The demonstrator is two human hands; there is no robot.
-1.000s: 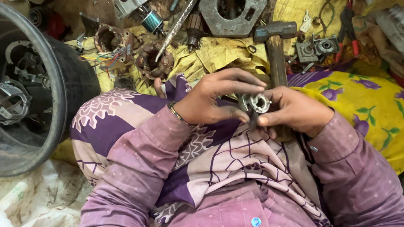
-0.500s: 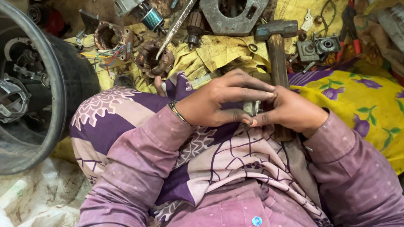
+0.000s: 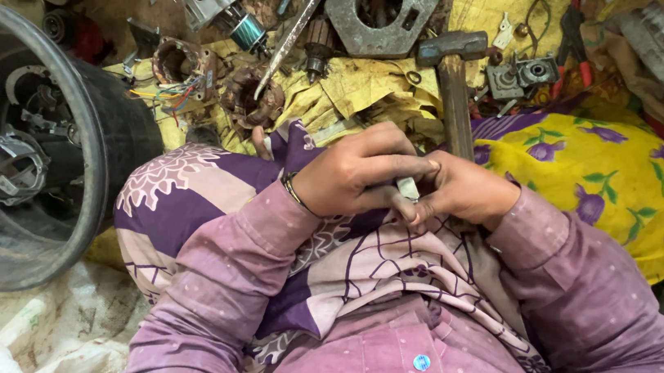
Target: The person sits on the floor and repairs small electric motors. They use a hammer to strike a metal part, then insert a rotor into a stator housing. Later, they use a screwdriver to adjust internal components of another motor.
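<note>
Both hands are pressed together over the lap, and between them they clamp a small metal part [image 3: 407,188], of which only a pale sliver shows between the fingers. Left hand [image 3: 358,177] lies on top with its fingers curled across the part; right hand [image 3: 463,190] closes on it from the other side, fingertips touching the left ones. Most of the part is hidden, so its shape cannot be told.

Just beyond the hands, a hammer [image 3: 451,84] lies on the yellow cloth [image 3: 358,91], its wooden handle pointing toward the right hand. Farther out, on the floor, lies a grey metal plate with a round hole [image 3: 380,6], and near it a motor rotor [image 3: 318,45] and a long metal rod [image 3: 292,34]. At the left side stands a big black bucket [image 3: 99,129] with metal pieces inside. A yellow flowered cloth [image 3: 596,173] covers the knee at the right.
</note>
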